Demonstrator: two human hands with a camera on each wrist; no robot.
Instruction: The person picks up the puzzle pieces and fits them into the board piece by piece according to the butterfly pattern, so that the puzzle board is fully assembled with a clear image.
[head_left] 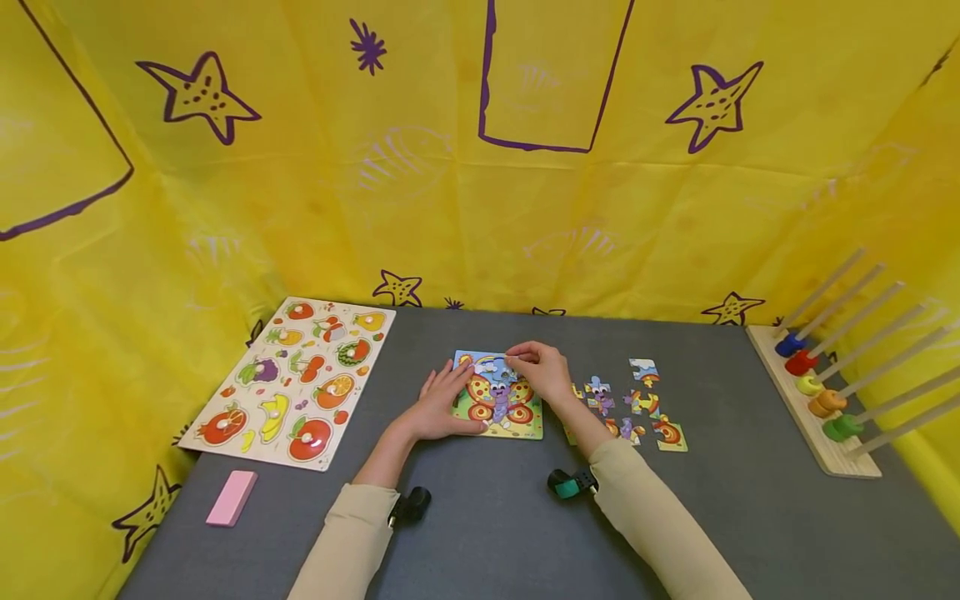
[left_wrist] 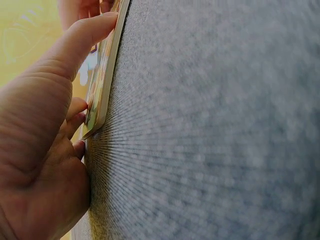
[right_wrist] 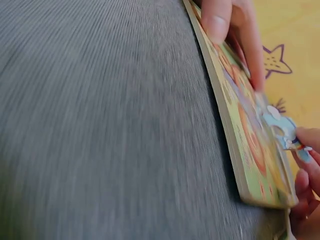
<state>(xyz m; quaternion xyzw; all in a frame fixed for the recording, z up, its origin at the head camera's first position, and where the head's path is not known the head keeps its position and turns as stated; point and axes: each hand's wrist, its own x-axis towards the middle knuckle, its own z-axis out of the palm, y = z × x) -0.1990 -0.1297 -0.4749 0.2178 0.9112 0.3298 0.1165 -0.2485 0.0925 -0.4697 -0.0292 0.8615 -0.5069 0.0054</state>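
Note:
The butterfly puzzle board (head_left: pixel 517 431) lies flat on the table, framed by both hands. My left hand (head_left: pixel 438 410) rests across its left side with fingers extended; in the left wrist view, the thumb of that hand (left_wrist: pixel 40 115) touches the board's edge (left_wrist: pixel 107 95). At the upper right of the board, my right hand (head_left: pixel 546 372) pinches a small piece. The right wrist view shows this piece (right_wrist: pixel 282 127) as light blue with a bit of rainbow, tilted above the board (right_wrist: pixel 250 165), between the right hand's (right_wrist: pixel 309 170) thumb and fingers.
Several loose puzzle pieces (head_left: pixel 644 372) lie right of the board, some partly behind the right forearm. A wooden fruit board (head_left: pixel 258 400) and a pink block (head_left: pixel 232 498) are at the left. A pegged wooden stand (head_left: pixel 855 464) with coloured rings is at the far right.

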